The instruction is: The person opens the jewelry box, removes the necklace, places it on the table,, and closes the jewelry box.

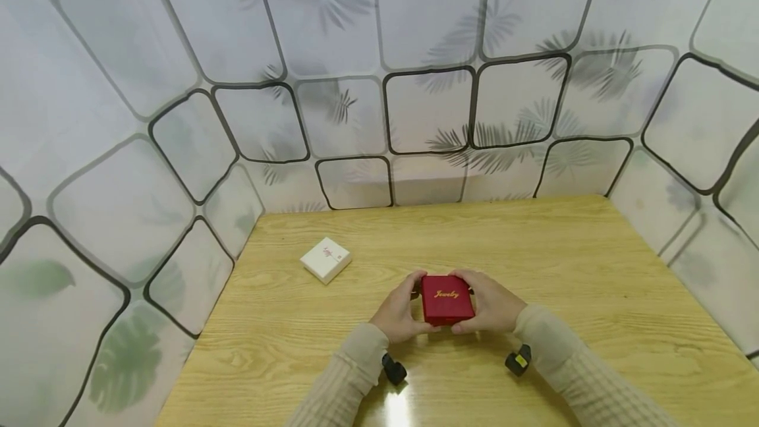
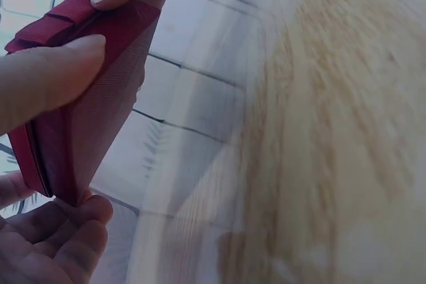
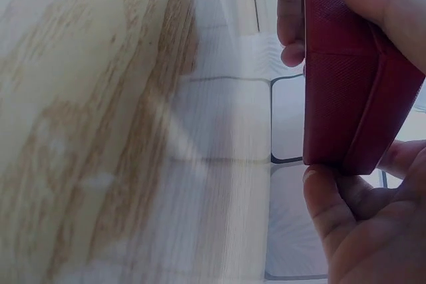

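A small red jewelry box with gold "Jewelry" lettering on its lid is held between both hands above the table. My left hand grips its left side, thumb at the near edge and fingers toward the far corner. On the opposite side my right hand grips it the same way. In the left wrist view the box is tilted, with a thumb on its front and a seam along its side. The right wrist view shows the box pinched between thumb and fingers, apart from the tabletop. The lid looks closed.
A white square box with small red print lies on the wooden table, left of and beyond the hands. Patterned cloth walls rise along the table's back and sides. Dark wrist-worn devices sit at both cuffs.
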The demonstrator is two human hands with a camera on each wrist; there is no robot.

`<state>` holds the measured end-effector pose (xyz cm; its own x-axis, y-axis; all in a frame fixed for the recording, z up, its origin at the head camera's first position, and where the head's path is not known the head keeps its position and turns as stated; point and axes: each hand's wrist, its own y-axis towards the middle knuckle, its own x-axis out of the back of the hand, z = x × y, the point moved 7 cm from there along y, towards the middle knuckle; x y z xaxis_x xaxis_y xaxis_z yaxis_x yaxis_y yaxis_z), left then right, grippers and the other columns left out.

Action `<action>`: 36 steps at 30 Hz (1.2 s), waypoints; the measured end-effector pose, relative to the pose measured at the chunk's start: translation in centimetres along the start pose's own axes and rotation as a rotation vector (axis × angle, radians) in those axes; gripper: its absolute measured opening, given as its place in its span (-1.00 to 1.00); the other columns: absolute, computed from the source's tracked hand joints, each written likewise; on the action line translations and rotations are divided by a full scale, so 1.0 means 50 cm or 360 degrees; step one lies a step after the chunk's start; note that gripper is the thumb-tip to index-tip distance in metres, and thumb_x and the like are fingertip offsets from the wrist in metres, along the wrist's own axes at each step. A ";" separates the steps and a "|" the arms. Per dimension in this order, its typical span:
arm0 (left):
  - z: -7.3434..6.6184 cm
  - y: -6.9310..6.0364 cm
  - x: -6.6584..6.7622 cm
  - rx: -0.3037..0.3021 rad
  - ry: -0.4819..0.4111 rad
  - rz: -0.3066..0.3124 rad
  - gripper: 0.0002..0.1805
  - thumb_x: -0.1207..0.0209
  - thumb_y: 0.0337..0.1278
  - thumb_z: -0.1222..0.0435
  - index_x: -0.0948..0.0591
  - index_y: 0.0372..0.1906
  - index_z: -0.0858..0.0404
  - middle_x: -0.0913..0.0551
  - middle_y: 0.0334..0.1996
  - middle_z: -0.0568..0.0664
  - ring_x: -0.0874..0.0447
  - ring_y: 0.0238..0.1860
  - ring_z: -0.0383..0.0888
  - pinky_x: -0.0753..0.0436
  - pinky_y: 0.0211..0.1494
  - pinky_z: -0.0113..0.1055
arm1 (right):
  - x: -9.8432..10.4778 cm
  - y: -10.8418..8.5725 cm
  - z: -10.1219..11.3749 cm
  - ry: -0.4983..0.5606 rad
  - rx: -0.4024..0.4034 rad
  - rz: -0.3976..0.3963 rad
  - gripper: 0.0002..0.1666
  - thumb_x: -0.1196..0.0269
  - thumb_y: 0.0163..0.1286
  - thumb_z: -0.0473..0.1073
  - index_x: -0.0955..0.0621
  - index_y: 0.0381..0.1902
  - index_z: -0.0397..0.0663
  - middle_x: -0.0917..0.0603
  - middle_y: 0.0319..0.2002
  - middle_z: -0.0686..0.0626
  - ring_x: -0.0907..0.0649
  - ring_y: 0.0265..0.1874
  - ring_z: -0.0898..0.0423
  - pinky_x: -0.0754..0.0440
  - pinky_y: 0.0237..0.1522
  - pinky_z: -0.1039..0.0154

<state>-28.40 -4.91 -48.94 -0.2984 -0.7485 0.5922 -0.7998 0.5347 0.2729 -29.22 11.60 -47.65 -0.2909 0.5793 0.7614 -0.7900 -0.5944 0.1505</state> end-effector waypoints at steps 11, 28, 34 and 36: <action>-0.004 0.001 0.000 0.0024 0.0027 -0.0017 0.06 -0.52 -0.18 0.23 -0.11 0.43 0.17 -0.44 0.19 -0.11 -0.41 0.20 -0.23 -0.45 0.24 -0.24 | -0.003 0.000 0.003 0.0025 0.0047 0.0024 0.24 -0.57 -0.11 0.14 -0.19 0.38 -0.25 -0.41 0.15 -0.03 -0.43 0.09 0.01 -0.46 0.08 -0.11; -0.001 0.005 0.002 0.0004 0.0010 -0.0045 0.10 -0.52 -0.21 0.17 -0.10 0.45 0.18 -0.49 0.16 -0.14 -0.45 0.17 -0.25 -0.48 0.22 -0.26 | 0.001 -0.004 -0.003 0.0121 0.0018 0.0011 0.24 -0.55 -0.10 0.18 -0.19 0.39 -0.22 -0.41 0.22 -0.07 -0.50 0.08 0.01 -0.56 0.02 0.02; 0.004 0.004 0.001 0.0051 0.0078 -0.0057 0.10 -0.53 -0.23 0.10 -0.15 0.44 0.20 -0.49 0.16 -0.13 -0.44 0.17 -0.25 -0.49 0.21 -0.22 | 0.001 -0.001 -0.001 0.0134 0.0032 0.0012 0.23 -0.55 -0.09 0.17 -0.19 0.38 -0.24 -0.42 0.20 -0.07 -0.50 0.09 -0.01 -0.57 0.03 0.04; 0.004 0.004 0.001 0.0048 0.0098 -0.0059 0.08 -0.53 -0.24 0.11 -0.18 0.43 0.19 -0.49 0.16 -0.12 -0.44 0.16 -0.24 -0.49 0.20 -0.21 | 0.002 -0.001 0.000 0.0128 0.0037 0.0006 0.23 -0.56 -0.10 0.17 -0.20 0.38 -0.24 -0.44 0.18 -0.05 -0.51 0.07 0.01 -0.57 0.02 0.04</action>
<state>-28.69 -4.94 -49.02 -0.2366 -0.7414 0.6279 -0.8251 0.4946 0.2731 -29.19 11.70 -47.60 -0.3369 0.6194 0.7092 -0.7762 -0.6090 0.1632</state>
